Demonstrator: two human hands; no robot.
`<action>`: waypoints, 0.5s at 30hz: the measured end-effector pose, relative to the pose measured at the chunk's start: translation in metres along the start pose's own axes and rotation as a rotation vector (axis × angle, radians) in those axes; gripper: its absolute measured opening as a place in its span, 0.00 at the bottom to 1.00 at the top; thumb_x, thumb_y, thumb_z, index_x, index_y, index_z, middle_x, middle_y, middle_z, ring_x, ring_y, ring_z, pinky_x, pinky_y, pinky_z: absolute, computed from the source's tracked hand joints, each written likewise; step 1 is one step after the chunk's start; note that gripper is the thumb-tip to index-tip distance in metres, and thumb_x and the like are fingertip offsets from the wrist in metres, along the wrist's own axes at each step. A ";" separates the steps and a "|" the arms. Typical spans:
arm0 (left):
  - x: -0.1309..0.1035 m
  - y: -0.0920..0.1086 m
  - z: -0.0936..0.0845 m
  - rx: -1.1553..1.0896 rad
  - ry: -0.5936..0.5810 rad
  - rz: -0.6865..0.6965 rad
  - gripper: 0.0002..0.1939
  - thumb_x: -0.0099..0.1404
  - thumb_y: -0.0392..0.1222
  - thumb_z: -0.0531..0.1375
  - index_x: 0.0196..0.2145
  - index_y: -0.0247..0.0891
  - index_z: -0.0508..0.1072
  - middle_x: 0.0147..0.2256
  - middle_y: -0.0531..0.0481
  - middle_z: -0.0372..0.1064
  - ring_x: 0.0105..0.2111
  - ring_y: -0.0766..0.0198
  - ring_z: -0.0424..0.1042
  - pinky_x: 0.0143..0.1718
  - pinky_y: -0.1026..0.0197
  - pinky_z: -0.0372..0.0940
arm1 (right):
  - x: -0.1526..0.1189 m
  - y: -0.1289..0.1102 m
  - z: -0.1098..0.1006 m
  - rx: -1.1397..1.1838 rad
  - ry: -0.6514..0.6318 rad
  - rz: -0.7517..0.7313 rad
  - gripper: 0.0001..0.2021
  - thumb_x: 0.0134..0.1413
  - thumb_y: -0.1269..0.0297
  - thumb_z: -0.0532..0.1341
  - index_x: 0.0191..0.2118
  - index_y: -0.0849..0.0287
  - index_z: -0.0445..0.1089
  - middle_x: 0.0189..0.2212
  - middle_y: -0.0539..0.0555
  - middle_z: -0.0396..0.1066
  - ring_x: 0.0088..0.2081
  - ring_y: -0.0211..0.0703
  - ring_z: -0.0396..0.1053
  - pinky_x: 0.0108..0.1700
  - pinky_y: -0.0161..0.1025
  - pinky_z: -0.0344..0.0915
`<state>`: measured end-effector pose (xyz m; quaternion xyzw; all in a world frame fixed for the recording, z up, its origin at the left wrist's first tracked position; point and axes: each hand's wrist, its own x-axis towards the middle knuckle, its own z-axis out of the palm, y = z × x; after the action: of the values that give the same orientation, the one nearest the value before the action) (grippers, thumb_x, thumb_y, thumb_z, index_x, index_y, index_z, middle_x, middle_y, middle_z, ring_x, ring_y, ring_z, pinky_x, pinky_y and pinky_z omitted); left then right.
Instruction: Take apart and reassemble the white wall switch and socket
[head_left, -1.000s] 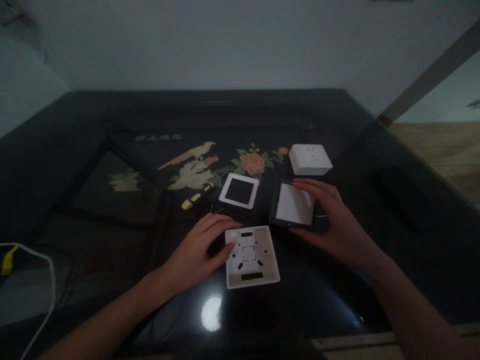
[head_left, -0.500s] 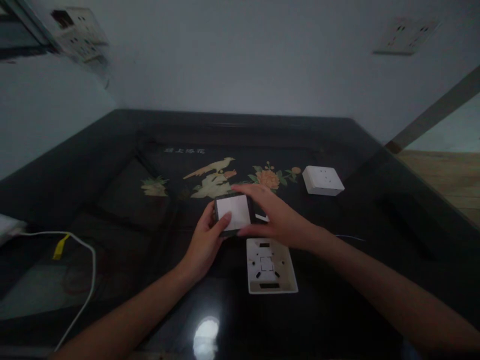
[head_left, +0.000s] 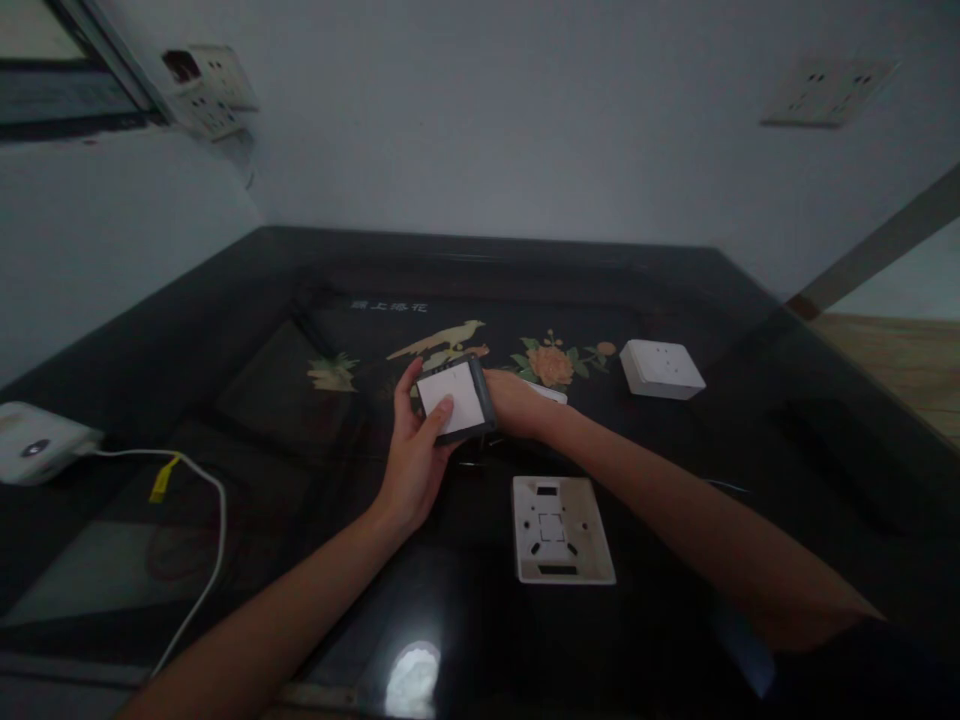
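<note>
My left hand (head_left: 409,465) grips a square wall switch (head_left: 454,395) with a white face and a dark grey border, the thumb pressed on the face. The switch is tilted and held above the table. My right hand (head_left: 517,403) reaches in behind its right side, and its fingers are hidden there. Partly covered by the right wrist, a thin white piece (head_left: 547,391) lies on the table; its kind cannot be made out. Nearer to me is an open white switch back box (head_left: 583,540), lying with its hollow side up.
A white boxed socket (head_left: 664,368) sits at the right on the glossy black table (head_left: 450,620). At the left, a white device (head_left: 45,440) trails a white cable (head_left: 223,520) with a yellow tag (head_left: 163,478). Wall sockets (head_left: 829,92) are mounted behind.
My right hand has moved from the right edge of the switch to behind it. The switch now leans the other way and is a little higher. The whole view has shifted slightly.
</note>
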<state>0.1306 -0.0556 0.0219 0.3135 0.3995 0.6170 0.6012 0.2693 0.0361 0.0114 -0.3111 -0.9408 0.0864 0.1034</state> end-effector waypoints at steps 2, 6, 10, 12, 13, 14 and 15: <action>-0.002 0.001 0.001 0.019 -0.023 0.021 0.34 0.62 0.40 0.63 0.60 0.55 0.54 0.55 0.49 0.66 0.53 0.57 0.70 0.41 0.61 0.73 | -0.004 0.005 -0.010 -0.058 0.012 -0.009 0.06 0.62 0.68 0.59 0.43 0.60 0.72 0.46 0.58 0.74 0.50 0.50 0.69 0.51 0.50 0.68; -0.006 0.001 0.004 0.067 -0.051 0.024 0.32 0.60 0.41 0.65 0.57 0.55 0.55 0.50 0.50 0.68 0.48 0.57 0.72 0.40 0.60 0.73 | -0.043 0.018 -0.043 -0.161 0.146 0.064 0.10 0.63 0.74 0.53 0.43 0.57 0.71 0.47 0.59 0.74 0.54 0.54 0.66 0.52 0.53 0.64; -0.011 -0.003 0.003 0.169 -0.103 -0.027 0.27 0.62 0.43 0.64 0.55 0.52 0.58 0.46 0.50 0.68 0.44 0.57 0.72 0.38 0.58 0.73 | -0.107 0.007 -0.069 -0.207 0.376 0.242 0.12 0.62 0.72 0.54 0.49 0.55 0.64 0.45 0.61 0.73 0.50 0.57 0.69 0.47 0.57 0.68; -0.014 -0.006 0.001 0.258 -0.144 0.003 0.24 0.63 0.44 0.63 0.54 0.51 0.61 0.47 0.50 0.67 0.45 0.57 0.71 0.40 0.58 0.72 | -0.135 -0.012 -0.075 -0.168 0.668 0.395 0.16 0.61 0.68 0.58 0.54 0.50 0.60 0.45 0.59 0.71 0.46 0.56 0.72 0.45 0.57 0.70; -0.016 -0.007 0.000 0.316 -0.168 0.032 0.22 0.63 0.45 0.63 0.54 0.51 0.63 0.48 0.50 0.66 0.45 0.57 0.70 0.42 0.58 0.72 | -0.146 -0.024 -0.076 -0.113 0.825 0.459 0.21 0.59 0.66 0.61 0.56 0.46 0.58 0.48 0.58 0.69 0.47 0.58 0.72 0.45 0.58 0.71; -0.017 -0.008 -0.001 0.378 -0.193 0.065 0.21 0.64 0.45 0.63 0.54 0.51 0.64 0.48 0.50 0.66 0.46 0.58 0.69 0.43 0.57 0.71 | -0.156 -0.035 -0.076 -0.023 0.916 0.515 0.26 0.56 0.64 0.64 0.58 0.42 0.56 0.54 0.58 0.65 0.48 0.58 0.72 0.45 0.57 0.72; -0.019 -0.008 -0.001 0.438 -0.216 0.097 0.20 0.65 0.45 0.62 0.54 0.51 0.64 0.48 0.51 0.65 0.46 0.58 0.68 0.45 0.57 0.69 | -0.164 -0.045 -0.076 0.100 0.953 0.573 0.30 0.57 0.64 0.63 0.60 0.37 0.52 0.58 0.57 0.61 0.48 0.57 0.73 0.44 0.56 0.74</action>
<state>0.1350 -0.0748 0.0158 0.5193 0.4418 0.5066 0.5278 0.3910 -0.0908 0.0720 -0.5539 -0.6626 0.0055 0.5042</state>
